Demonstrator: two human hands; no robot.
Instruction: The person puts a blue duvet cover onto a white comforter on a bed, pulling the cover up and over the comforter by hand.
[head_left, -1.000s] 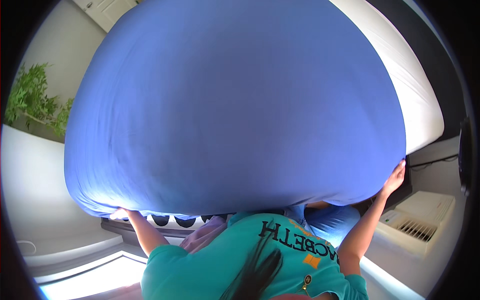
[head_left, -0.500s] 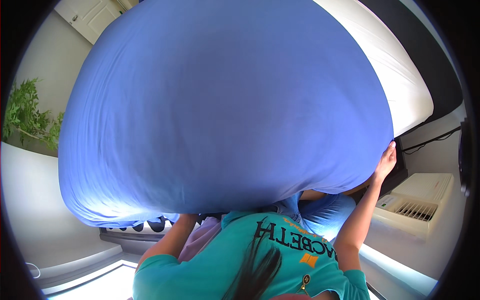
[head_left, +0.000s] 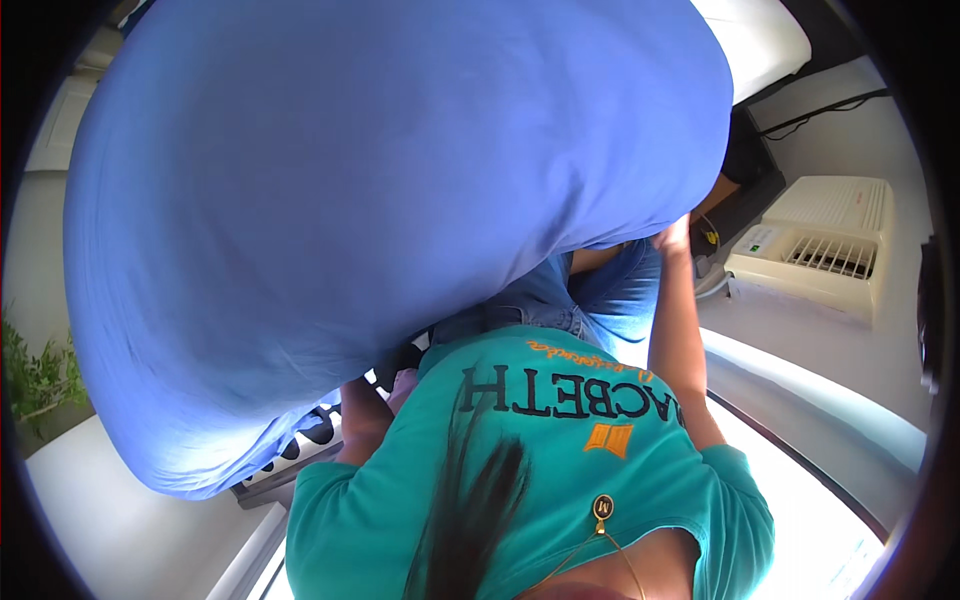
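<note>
Billowing across the upper left of the frame, the blue bedsheet is not yet spread; the right hand grasps its edge, the left hand's grip hidden.

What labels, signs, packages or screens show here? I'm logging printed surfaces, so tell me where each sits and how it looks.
Panel label: front left corner of the cream air-conditioner unit, right of the blue sheet; small pale rectangle with green marks.
Shirt print: across the teal shirt's chest; dark block lettering, orange emblem.

I see one small label (pale, greenish) on the cream air conditioner's near corner, right of me.
</note>
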